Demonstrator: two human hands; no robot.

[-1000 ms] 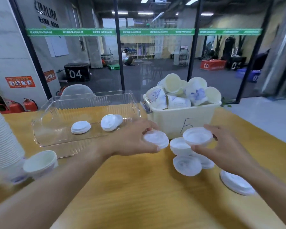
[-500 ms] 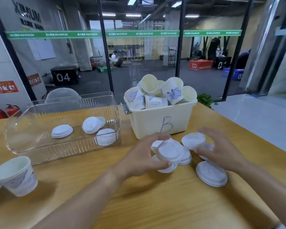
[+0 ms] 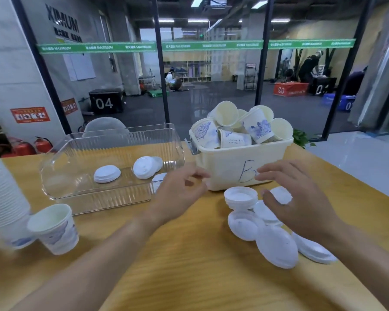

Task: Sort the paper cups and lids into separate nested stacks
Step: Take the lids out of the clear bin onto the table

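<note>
Several white lids [image 3: 265, 221] lie in a loose pile on the wooden table in front of a cream bin [image 3: 229, 167] marked "B", which is heaped with paper cups [image 3: 243, 129]. A small stack of upturned lids [image 3: 240, 197] stands at the pile's far left. My left hand [image 3: 180, 189] hovers empty, fingers relaxed, left of that stack. My right hand [image 3: 294, 198] hovers over the pile with fingers spread, holding nothing. A clear tray [image 3: 61, 162] at the left holds more lids [image 3: 107, 173]. A single cup [image 3: 53, 227] stands at the near left beside a tall nested cup stack [image 3: 2, 189].
The table [image 3: 166, 265] ends at the right, with floor beyond. A glass wall with black frames stands behind the table. A potted plant [image 3: 301, 138] shows behind the bin.
My left hand has let go of the lid it held and lifted away to the left. The small stack of upturned lids now stands free. My right hand hovers above the pile.
</note>
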